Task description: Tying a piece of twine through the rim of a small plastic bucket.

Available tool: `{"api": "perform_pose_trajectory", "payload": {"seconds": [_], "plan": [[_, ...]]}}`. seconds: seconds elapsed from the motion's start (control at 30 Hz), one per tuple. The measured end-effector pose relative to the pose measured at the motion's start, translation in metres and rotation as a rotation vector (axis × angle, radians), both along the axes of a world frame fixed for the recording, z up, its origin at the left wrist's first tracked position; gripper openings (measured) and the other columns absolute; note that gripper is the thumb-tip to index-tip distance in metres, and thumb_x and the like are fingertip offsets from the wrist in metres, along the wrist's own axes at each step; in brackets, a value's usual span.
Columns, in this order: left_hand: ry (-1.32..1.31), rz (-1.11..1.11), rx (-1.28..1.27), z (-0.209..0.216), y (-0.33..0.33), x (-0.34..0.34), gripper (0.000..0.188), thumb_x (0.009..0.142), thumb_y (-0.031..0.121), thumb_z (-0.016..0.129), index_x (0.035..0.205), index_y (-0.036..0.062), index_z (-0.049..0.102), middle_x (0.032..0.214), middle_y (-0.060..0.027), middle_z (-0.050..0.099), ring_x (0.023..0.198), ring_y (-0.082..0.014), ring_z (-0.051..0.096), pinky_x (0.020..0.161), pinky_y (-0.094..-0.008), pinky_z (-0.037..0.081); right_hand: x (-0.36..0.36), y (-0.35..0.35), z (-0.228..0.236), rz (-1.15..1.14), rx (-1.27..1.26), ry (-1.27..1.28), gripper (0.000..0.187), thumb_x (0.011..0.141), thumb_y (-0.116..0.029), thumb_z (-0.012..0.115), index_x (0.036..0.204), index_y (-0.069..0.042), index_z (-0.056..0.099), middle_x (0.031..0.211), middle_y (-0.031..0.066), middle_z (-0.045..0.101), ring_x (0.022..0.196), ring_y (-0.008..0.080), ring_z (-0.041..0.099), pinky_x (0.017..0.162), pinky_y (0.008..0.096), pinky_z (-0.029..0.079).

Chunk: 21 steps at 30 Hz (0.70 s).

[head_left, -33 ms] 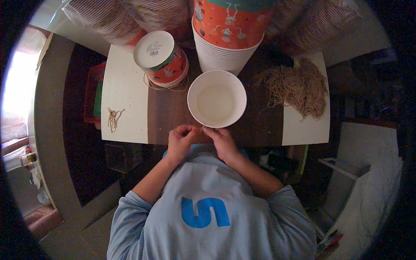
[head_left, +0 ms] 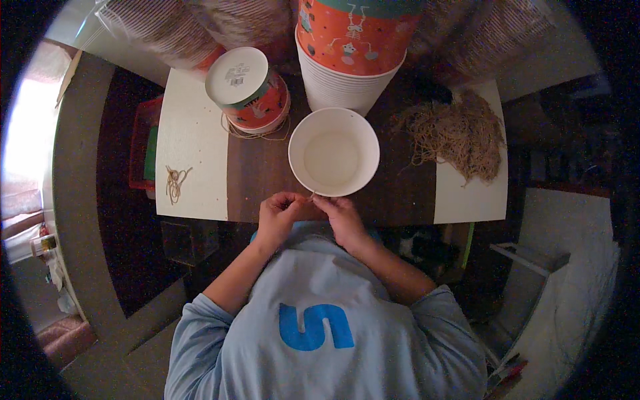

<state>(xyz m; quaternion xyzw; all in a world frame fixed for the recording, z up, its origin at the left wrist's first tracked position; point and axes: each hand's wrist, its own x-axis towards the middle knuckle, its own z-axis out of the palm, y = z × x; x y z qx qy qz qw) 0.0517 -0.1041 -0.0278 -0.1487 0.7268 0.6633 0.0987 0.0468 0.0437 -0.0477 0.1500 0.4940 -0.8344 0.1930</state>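
A white paper bucket [head_left: 333, 157] stands with its mouth up, right in front of me. At its near rim my two hands meet over a short, thin bit of twine [head_left: 313, 195] that comes up by the rim. My left hand [head_left: 283, 212] is closed in a pinch on the twine. Thumb and fingertips of my right hand [head_left: 338, 212] are pressed together at the same spot, also closed. How the twine runs between the fingertips is too small to make out.
Behind the bucket rises a tall stack of nested buckets [head_left: 353, 80]. Left of it, an orange printed bucket [head_left: 257, 107] sits upside down with twine loops around its base. A small twine bundle [head_left: 176, 184] lies at the left, a tangled twine heap [head_left: 467, 137] at the right.
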Motion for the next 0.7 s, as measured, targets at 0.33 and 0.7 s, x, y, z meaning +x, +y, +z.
{"api": "perform_pose_trajectory", "payload": {"seconds": [0.33,0.7], "plan": [[0.491,-0.265,-0.597,0.015,0.006,0.001,0.021,0.068,0.007,0.066,0.088,0.0066,0.060,0.074,-0.0088,0.055,0.061,-0.0224,0.055,0.056,-0.0303,0.046,-0.001,0.001,0.006,0.010,-0.008,-0.026,0.018,0.082,-0.015,0.057,0.094,-0.004,0.062,0.091,0.0037,0.062,0.088,0.0124,0.056,0.080,0.0261,0.043],[0.559,-0.301,-0.653,0.014,0.008,0.001,0.024,0.063,0.003,0.068,0.086,0.0061,0.059,0.084,-0.0100,0.060,0.076,-0.0293,0.058,0.064,-0.0356,0.050,-0.001,0.002,-0.005,0.047,-0.232,-0.235,0.030,0.084,-0.018,0.052,0.110,-0.005,0.057,0.110,0.0063,0.057,0.101,0.0167,0.051,0.088,0.0303,0.039]]}}
